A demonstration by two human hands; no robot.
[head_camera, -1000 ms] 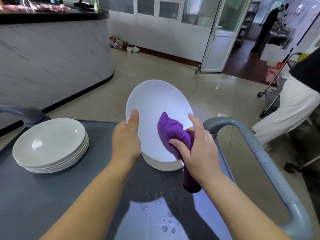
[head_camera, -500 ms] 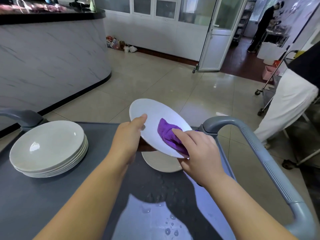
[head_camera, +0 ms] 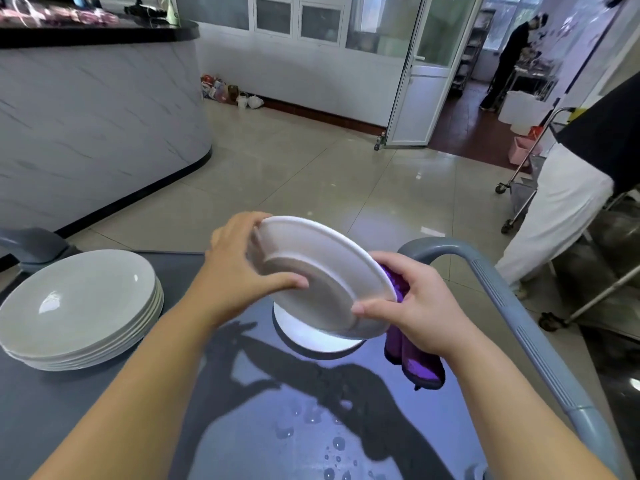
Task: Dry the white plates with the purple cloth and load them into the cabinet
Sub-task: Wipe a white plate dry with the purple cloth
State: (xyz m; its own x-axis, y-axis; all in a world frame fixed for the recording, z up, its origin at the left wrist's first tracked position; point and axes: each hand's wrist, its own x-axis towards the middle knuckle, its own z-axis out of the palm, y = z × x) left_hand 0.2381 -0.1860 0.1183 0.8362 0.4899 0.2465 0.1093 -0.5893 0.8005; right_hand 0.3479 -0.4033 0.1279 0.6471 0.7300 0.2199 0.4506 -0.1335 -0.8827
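Note:
I hold a white plate [head_camera: 311,271] tilted above the cart, its underside turned toward me. My left hand [head_camera: 239,271] grips the plate's left rim, thumb across the underside. My right hand [head_camera: 412,303] grips the right rim together with the purple cloth [head_camera: 415,358], which hangs down behind and below the plate. Another white plate [head_camera: 311,337] lies on the cart directly beneath. A stack of several white plates [head_camera: 79,306] sits at the cart's left.
The grey cart top [head_camera: 86,410] is wet with droplets near me. Its grey handle [head_camera: 512,317] curves along the right side. A person in white trousers [head_camera: 561,209] stands at the right by a metal trolley. A marble counter [head_camera: 86,116] stands at the left.
The plate has been flipped over, from face toward me to underside toward me. The cloth has gone from the plate's face to behind its right rim.

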